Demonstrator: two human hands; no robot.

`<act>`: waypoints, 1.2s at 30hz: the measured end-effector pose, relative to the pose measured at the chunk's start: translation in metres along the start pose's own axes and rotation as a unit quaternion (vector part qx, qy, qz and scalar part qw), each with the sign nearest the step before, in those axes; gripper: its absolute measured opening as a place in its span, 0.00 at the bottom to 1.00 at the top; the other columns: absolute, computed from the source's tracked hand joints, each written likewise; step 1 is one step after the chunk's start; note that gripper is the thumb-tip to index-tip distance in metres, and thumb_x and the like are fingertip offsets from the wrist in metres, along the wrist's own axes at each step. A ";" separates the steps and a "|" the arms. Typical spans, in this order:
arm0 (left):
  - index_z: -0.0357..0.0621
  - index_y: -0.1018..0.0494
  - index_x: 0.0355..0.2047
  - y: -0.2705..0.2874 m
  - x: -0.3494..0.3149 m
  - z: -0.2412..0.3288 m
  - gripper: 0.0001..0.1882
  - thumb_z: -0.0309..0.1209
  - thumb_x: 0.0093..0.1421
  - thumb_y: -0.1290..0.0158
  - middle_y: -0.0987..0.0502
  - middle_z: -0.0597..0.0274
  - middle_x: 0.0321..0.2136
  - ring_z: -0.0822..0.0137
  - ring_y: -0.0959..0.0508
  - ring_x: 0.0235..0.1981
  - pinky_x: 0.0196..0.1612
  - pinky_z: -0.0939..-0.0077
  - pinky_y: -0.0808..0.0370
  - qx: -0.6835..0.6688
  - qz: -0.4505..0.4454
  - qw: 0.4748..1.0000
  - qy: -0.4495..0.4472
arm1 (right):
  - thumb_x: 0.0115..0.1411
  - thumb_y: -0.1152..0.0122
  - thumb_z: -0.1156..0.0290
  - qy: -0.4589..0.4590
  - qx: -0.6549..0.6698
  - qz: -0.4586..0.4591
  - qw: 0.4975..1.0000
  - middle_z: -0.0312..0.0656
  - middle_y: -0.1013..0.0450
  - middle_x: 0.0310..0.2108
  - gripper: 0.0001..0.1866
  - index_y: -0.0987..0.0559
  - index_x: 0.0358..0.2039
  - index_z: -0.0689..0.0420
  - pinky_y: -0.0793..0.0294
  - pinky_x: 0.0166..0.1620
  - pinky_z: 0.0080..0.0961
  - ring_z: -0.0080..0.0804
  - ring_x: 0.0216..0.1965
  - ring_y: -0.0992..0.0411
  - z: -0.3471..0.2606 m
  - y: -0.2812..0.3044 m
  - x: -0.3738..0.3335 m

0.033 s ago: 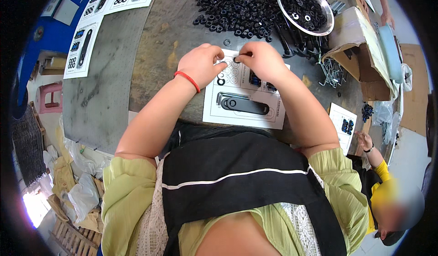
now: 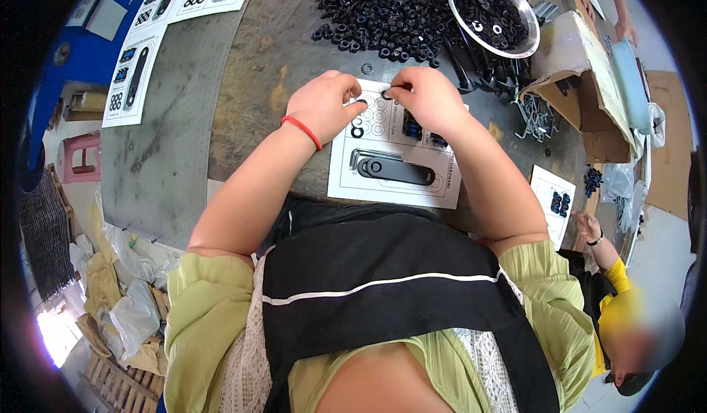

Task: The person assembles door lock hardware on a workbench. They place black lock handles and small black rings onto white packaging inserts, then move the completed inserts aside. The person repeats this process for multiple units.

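A white printed card (image 2: pixel 342 181) lies on the table before me. Fixed to its lower half are a black flat bar (image 2: pixel 401 171) and hex keys (image 2: pixel 359 155). Black washers (image 2: pixel 357 131) sit on the left of its printed circles. My left hand (image 2: pixel 322 106), red cord at the wrist, rests over the card's upper left edge, thumb and index finger apart beside another black washer (image 2: pixel 361 104). At the card's top, my right hand (image 2: pixel 425 98) pinches a black washer (image 2: pixel 387 94). Dark bluish hardware (image 2: pixel 412 127) is partly hidden under this hand.
Black nuts and bolts (image 2: pixel 383 15) are heaped beyond the card, beside a metal bowl (image 2: pixel 451 8) of black washers. A loose washer (image 2: pixel 367 68) lies near my hands. To the right are a cardboard box (image 2: pixel 607 137), hex keys (image 2: pixel 536 118) and a co-worker's hand (image 2: pixel 588 227) by another card.
My right hand has shifted very slightly to the right and away from me with the washer. My left hand stays where it was.
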State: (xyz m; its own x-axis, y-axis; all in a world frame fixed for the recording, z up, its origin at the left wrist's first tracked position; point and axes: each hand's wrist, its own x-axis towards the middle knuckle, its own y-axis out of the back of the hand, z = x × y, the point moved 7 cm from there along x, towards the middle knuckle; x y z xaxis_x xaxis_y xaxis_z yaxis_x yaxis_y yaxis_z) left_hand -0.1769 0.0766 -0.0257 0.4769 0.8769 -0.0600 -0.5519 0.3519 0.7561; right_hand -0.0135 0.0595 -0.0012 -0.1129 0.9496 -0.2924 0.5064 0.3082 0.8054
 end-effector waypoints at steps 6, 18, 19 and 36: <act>0.44 0.21 0.31 0.013 -0.007 -0.011 0.10 0.31 0.49 0.34 0.28 0.63 0.26 0.66 0.26 0.27 0.32 0.73 0.28 -0.085 0.019 0.995 -0.057 | 0.57 0.40 0.64 0.032 -0.044 -0.049 0.997 0.48 0.21 0.33 0.11 0.16 0.35 0.56 0.24 0.41 0.41 0.48 0.36 0.22 -0.009 -0.019 -0.017; 0.50 0.20 0.33 0.004 -0.005 -0.023 0.06 0.34 0.55 0.40 0.26 0.63 0.26 0.64 0.23 0.29 0.33 0.69 0.27 -0.101 0.050 0.993 -0.025 | 0.56 0.38 0.60 0.054 -0.099 0.072 0.991 0.44 0.23 0.34 0.12 0.21 0.32 0.56 0.23 0.38 0.41 0.45 0.36 0.23 -0.038 -0.037 -0.020; 0.49 0.20 0.33 0.005 -0.005 -0.024 0.06 0.34 0.55 0.40 0.26 0.64 0.26 0.64 0.23 0.29 0.33 0.69 0.26 -0.100 0.052 0.993 -0.024 | 0.56 0.38 0.60 0.051 -0.102 0.069 0.991 0.44 0.22 0.34 0.12 0.21 0.32 0.56 0.23 0.39 0.41 0.45 0.36 0.22 -0.038 -0.039 -0.017; 0.52 0.19 0.30 -0.013 -0.012 -0.005 0.07 0.37 0.52 0.38 0.27 0.67 0.25 0.64 0.25 0.28 0.32 0.69 0.27 0.005 0.051 0.993 -0.104 | 0.57 0.40 0.61 -0.011 -0.118 0.054 0.991 0.43 0.21 0.36 0.12 0.18 0.39 0.52 0.23 0.41 0.41 0.45 0.38 0.22 -0.010 -0.022 -0.019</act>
State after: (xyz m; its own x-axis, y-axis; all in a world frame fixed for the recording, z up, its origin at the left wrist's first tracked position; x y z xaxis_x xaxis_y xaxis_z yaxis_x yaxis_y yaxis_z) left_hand -0.1790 0.0633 -0.0377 0.5508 0.8207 0.1519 -0.5974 0.2605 0.7584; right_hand -0.0311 0.0356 -0.0083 -0.0478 0.9772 -0.2068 0.2999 0.2115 0.9302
